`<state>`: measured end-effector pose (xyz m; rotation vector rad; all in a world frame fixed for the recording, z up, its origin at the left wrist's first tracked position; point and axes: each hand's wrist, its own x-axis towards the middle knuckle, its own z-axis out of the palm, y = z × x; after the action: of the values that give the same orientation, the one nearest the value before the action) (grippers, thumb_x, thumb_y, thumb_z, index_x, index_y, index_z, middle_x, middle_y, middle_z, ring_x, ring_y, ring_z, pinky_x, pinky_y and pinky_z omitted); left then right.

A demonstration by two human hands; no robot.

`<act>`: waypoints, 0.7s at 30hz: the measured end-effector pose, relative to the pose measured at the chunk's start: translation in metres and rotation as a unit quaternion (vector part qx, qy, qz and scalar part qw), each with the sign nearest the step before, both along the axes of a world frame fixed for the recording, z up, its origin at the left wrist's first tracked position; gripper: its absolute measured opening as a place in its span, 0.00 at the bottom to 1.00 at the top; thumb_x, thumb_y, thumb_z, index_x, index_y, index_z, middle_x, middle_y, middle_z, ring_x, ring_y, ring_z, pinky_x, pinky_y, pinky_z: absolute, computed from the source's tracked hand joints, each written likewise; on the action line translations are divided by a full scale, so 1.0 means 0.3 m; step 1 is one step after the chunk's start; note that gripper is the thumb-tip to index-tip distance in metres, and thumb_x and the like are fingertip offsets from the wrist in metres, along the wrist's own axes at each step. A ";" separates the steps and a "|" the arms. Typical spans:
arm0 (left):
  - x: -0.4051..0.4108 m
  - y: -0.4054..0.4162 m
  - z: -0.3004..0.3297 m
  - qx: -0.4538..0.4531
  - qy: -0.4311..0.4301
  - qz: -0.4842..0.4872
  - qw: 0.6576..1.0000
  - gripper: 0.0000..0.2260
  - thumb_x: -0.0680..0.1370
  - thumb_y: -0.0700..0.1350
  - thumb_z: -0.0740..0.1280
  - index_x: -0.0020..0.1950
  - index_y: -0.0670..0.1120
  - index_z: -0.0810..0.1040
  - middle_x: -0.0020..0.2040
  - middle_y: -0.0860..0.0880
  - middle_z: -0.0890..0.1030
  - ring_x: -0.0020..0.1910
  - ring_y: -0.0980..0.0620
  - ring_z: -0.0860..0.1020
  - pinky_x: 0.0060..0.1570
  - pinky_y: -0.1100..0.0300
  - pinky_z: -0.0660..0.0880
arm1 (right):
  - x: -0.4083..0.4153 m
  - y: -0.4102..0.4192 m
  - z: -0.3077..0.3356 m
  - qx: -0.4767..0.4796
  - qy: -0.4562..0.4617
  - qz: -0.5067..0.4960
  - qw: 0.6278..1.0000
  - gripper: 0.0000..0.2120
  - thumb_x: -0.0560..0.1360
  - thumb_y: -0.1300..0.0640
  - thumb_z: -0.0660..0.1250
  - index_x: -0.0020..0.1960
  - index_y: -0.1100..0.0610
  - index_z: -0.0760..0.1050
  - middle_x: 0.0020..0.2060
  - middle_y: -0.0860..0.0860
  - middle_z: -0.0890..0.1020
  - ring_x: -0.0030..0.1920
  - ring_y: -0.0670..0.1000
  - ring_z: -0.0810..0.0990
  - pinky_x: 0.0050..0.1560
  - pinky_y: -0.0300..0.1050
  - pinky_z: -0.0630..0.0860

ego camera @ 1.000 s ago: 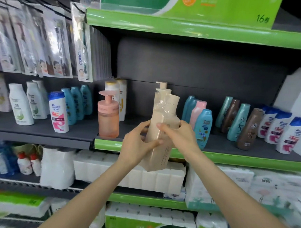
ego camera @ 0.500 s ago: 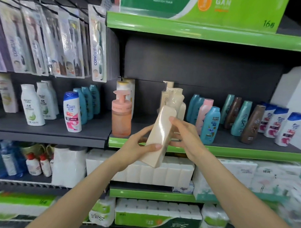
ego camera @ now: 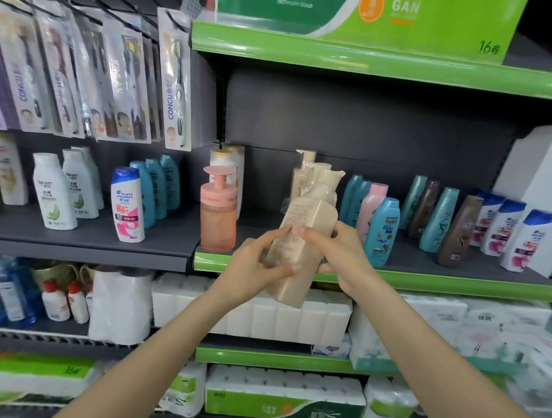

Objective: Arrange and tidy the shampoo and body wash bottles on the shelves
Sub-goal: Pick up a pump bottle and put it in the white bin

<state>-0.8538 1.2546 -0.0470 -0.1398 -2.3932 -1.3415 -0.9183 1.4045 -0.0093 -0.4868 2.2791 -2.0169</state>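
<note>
Shop shelf [ego camera: 391,280] behind: left hand [ego camera: 254,267] and right hand [ego camera: 345,258] grasp a beige pump bottle [ego camera: 301,241], tilted toward 1 o'clock, fine print facing.

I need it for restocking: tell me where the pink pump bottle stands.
The pink pump bottle stands at the left end of the green-edged shelf, left of the hands.

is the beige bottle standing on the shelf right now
No, the beige bottle is tilted in mid-air in front of the shelf, gripped by the left hand and right hand.
</note>
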 end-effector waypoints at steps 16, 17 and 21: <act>-0.002 0.047 -0.003 0.196 -0.047 -0.033 0.979 0.22 0.76 0.42 0.66 0.67 0.59 0.68 0.52 0.52 0.82 0.48 0.58 0.82 0.40 0.65 0.78 | -0.042 0.118 -0.050 -0.057 -0.040 0.130 0.989 0.17 0.73 0.57 0.70 0.61 0.52 0.74 0.53 0.51 0.83 0.55 0.52 0.82 0.52 0.58 0.80; 0.002 0.053 -0.005 0.202 -0.038 -0.027 0.978 0.22 0.76 0.42 0.66 0.67 0.59 0.68 0.52 0.52 0.82 0.47 0.59 0.81 0.39 0.66 0.78 | -0.045 0.123 -0.049 -0.048 -0.037 0.138 0.989 0.18 0.73 0.57 0.70 0.62 0.52 0.74 0.53 0.50 0.83 0.55 0.51 0.82 0.53 0.57 0.80; 0.029 0.051 -0.027 0.217 -0.016 0.000 0.976 0.20 0.76 0.42 0.66 0.64 0.60 0.69 0.48 0.53 0.82 0.44 0.61 0.82 0.38 0.67 0.77 | -0.049 0.121 -0.054 -0.014 -0.032 0.175 0.984 0.19 0.73 0.55 0.71 0.63 0.51 0.74 0.53 0.49 0.84 0.54 0.50 0.82 0.53 0.55 0.80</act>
<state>-0.8452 1.2700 -0.0553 0.0050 -2.0611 -1.8393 -0.9329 1.4408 -0.0255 -0.7523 1.9637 -1.8619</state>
